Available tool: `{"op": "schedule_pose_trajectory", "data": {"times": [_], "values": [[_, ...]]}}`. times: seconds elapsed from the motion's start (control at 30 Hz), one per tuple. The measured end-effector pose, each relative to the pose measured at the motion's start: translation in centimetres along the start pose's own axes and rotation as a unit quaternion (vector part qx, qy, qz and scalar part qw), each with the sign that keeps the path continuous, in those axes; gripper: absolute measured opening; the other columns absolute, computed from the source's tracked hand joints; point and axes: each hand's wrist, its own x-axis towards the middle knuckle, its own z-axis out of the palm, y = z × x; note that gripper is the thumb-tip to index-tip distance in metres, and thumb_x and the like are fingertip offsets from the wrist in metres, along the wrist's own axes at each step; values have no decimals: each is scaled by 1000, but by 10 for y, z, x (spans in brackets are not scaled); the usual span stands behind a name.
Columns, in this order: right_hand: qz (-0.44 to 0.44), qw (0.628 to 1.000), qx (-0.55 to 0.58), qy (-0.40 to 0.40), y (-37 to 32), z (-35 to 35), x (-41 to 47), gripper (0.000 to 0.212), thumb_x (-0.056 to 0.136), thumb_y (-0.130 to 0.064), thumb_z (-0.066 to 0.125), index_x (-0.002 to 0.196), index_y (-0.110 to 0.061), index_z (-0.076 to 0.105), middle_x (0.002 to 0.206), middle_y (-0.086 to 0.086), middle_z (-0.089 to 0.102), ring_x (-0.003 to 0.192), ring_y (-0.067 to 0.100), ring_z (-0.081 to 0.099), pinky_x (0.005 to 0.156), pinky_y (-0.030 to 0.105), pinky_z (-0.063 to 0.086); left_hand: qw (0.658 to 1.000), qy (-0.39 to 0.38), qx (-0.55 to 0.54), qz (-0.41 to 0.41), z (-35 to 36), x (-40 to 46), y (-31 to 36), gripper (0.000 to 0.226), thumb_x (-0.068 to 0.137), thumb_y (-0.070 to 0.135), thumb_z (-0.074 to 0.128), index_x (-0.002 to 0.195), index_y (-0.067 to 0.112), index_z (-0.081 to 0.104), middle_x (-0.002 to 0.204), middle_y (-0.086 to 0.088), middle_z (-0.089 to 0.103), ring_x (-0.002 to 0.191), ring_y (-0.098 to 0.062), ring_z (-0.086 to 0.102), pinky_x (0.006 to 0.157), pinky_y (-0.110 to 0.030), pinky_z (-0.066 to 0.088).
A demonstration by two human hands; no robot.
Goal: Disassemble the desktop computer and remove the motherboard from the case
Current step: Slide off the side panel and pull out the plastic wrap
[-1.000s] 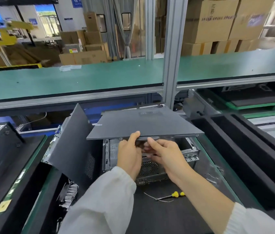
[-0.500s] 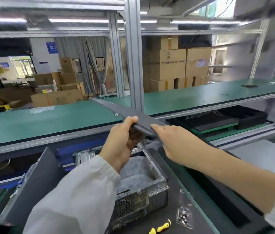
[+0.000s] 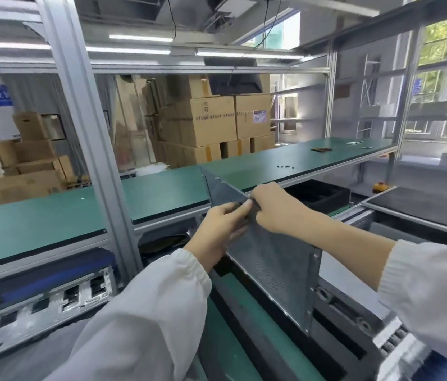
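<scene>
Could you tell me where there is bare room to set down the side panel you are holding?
The green shelf is bare between the metal post and the small screws. Lower right, the dark mat looks free. Near the foam tray is crowded.

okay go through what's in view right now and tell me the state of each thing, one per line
Side panel: off the case, held in the air, tilted on edge.
Left hand: grips the panel's edge.
Right hand: grips the same edge.
Cardboard boxes: closed, stacked.
Ceiling lights: on.

Hands: 2, left hand point(image 3: 218, 232) and right hand point(image 3: 277, 207)
Side panel point(image 3: 274, 259): 1
Green shelf point(image 3: 52, 215): 1
</scene>
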Motion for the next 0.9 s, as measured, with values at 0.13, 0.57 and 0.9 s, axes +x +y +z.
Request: {"op": "schedule_pose_trajectory", "data": {"times": [0.13,0.57,0.9], "values": [[14,999,-26,-35,63,7,42,32,85,0,47,59,-13,33,63,3,37,52,13,36,43,22,23,997,3,-54,-47,40,71,-24,34,90,27,64,118,8,63,115,-6,68,110,-22,63,97,-35,50],[85,989,69,-96,149,116,132,12,87,-3,52,99,-5,56,92,10,56,79,26,60,61,28,42,983,102,-33,-152,58,188,-101,14,88,28,65,95,16,68,80,5,72,79,-14,69,73,-29,54],[74,983,24,-163,155,196,149,19,86,-11,60,104,-5,58,104,12,63,96,29,63,68,31,44,972,115,76,-188,44,201,-137,7,96,9,53,99,9,59,78,-9,62,57,-13,58,45,-18,47]]}}
